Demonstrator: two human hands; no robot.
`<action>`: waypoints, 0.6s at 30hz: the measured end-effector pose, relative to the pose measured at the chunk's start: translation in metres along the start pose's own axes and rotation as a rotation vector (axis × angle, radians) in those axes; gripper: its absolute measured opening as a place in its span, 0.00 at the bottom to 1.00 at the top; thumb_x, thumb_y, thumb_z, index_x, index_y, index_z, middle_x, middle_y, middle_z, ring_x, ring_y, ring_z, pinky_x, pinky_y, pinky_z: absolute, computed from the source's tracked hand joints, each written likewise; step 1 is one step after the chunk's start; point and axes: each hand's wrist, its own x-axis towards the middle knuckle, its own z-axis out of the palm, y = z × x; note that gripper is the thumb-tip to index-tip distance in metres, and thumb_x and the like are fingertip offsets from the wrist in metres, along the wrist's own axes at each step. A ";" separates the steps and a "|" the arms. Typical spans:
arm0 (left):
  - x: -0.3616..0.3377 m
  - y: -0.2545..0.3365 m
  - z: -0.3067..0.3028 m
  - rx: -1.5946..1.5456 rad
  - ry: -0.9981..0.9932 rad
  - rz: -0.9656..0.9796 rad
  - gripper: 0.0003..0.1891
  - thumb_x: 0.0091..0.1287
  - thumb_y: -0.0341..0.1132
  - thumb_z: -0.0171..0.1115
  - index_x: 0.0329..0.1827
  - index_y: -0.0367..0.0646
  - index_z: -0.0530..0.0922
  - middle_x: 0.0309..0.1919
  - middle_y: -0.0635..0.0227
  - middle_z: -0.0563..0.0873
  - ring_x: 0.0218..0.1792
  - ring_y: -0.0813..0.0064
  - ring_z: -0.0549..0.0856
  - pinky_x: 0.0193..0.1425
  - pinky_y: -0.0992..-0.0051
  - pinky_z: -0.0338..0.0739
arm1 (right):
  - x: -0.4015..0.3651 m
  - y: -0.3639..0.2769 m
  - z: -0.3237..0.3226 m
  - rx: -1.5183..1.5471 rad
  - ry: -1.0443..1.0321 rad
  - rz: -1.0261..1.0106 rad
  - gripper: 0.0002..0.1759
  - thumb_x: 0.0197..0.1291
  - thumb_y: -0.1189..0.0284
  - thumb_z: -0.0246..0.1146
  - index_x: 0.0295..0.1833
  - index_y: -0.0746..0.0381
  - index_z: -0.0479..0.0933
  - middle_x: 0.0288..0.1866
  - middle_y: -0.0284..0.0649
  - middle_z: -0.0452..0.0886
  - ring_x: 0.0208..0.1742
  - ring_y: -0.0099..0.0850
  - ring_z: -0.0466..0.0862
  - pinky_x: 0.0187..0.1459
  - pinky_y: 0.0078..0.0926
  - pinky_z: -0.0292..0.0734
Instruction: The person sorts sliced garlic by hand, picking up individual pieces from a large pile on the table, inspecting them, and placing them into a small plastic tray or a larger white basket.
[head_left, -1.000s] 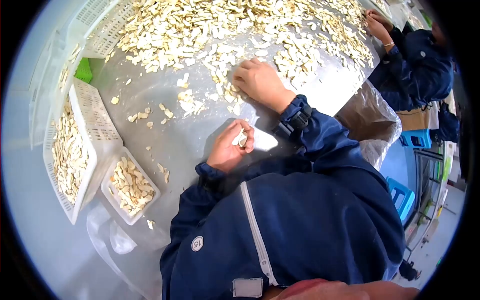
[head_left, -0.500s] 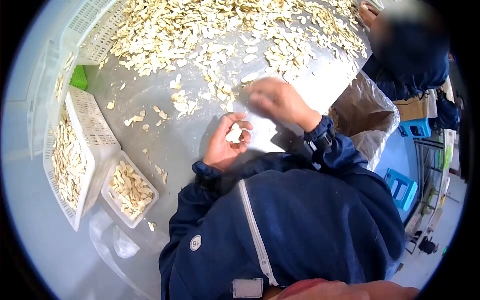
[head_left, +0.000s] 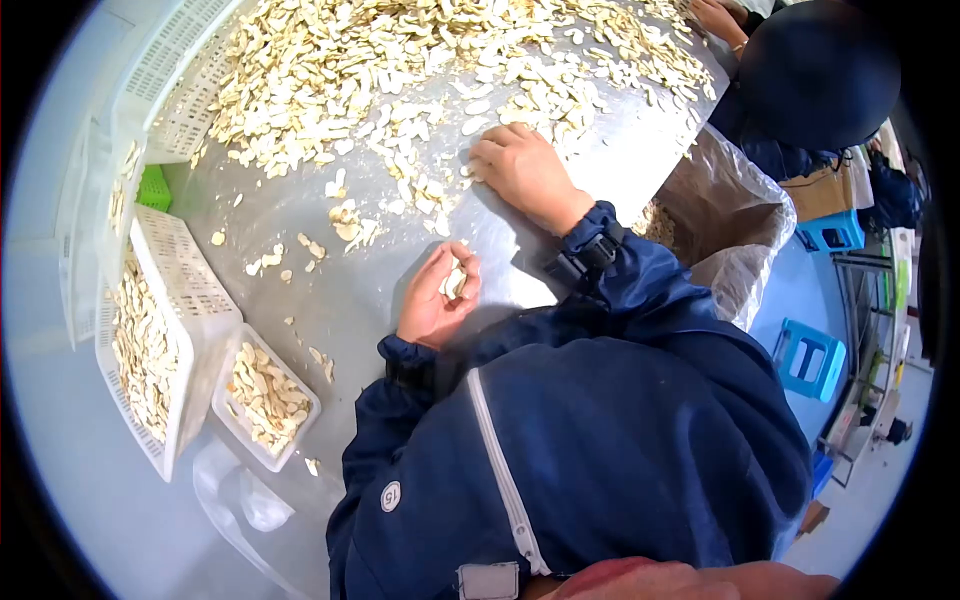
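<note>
Curled around a few pale dried slices [head_left: 455,281], my left hand [head_left: 438,293] is just above the metal table [head_left: 370,285], palm turned up. My right hand [head_left: 527,176] reaches forward to the edge of the scattered slices, palm down with its fingers bent; what lies under the fingertips is hidden. A large pile of slices [head_left: 330,85] spreads over the far part of the table beyond both hands.
At the left stand a white perforated basket [head_left: 192,275] and a small white tray [head_left: 308,425], both holding slices. A bag-lined container [head_left: 735,215] stands at the table's right edge. Another person [head_left: 815,85] works at the upper right. Blue stools [head_left: 812,360] are on the floor.
My right hand has moved forward and left to the slices. The fingers of my left hand have closed more around its slices. The view has shifted slightly.
</note>
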 end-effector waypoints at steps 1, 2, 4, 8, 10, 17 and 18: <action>-0.001 0.000 0.000 -0.008 0.002 0.004 0.13 0.87 0.42 0.50 0.56 0.42 0.75 0.45 0.62 0.81 0.35 0.77 0.80 0.32 0.78 0.73 | 0.001 -0.003 -0.004 0.013 -0.062 0.024 0.09 0.65 0.68 0.67 0.48 0.56 0.86 0.46 0.39 0.87 0.51 0.43 0.84 0.56 0.39 0.80; 0.000 0.000 0.000 -0.017 0.003 0.009 0.13 0.87 0.42 0.50 0.56 0.42 0.75 0.45 0.62 0.82 0.35 0.76 0.81 0.33 0.77 0.74 | 0.003 -0.006 -0.011 0.027 -0.125 0.047 0.09 0.65 0.67 0.67 0.48 0.56 0.86 0.46 0.39 0.87 0.51 0.43 0.84 0.56 0.39 0.80; 0.000 -0.001 -0.001 -0.022 0.001 0.004 0.12 0.87 0.41 0.50 0.57 0.42 0.75 0.45 0.62 0.81 0.35 0.76 0.79 0.33 0.77 0.74 | 0.000 -0.009 -0.015 0.069 -0.204 0.058 0.10 0.65 0.67 0.68 0.49 0.56 0.85 0.46 0.40 0.87 0.51 0.43 0.84 0.56 0.39 0.80; 0.002 -0.001 -0.001 -0.021 -0.021 0.002 0.13 0.87 0.42 0.50 0.56 0.41 0.75 0.45 0.62 0.82 0.36 0.75 0.81 0.35 0.77 0.74 | -0.020 0.002 -0.029 0.230 -0.169 -0.077 0.12 0.66 0.67 0.67 0.53 0.55 0.86 0.46 0.42 0.88 0.51 0.44 0.85 0.57 0.41 0.80; 0.002 -0.001 -0.004 -0.029 -0.033 -0.002 0.13 0.87 0.42 0.50 0.56 0.41 0.75 0.45 0.62 0.82 0.36 0.75 0.81 0.35 0.76 0.74 | -0.031 0.016 -0.038 0.254 -0.097 -0.063 0.12 0.67 0.68 0.67 0.54 0.55 0.87 0.46 0.43 0.88 0.51 0.45 0.86 0.57 0.42 0.80; 0.004 -0.001 -0.006 -0.022 -0.078 0.004 0.13 0.88 0.42 0.49 0.57 0.40 0.75 0.46 0.61 0.83 0.37 0.73 0.82 0.37 0.74 0.75 | -0.039 0.064 -0.071 -0.023 -0.089 0.368 0.11 0.68 0.67 0.67 0.50 0.59 0.88 0.45 0.46 0.87 0.47 0.48 0.86 0.51 0.41 0.82; 0.004 -0.001 -0.006 -0.034 -0.071 0.004 0.13 0.88 0.41 0.49 0.57 0.40 0.76 0.46 0.61 0.83 0.37 0.73 0.82 0.37 0.74 0.75 | -0.039 0.062 -0.074 0.042 -0.154 0.390 0.11 0.67 0.66 0.67 0.50 0.59 0.88 0.45 0.46 0.87 0.47 0.48 0.87 0.51 0.41 0.83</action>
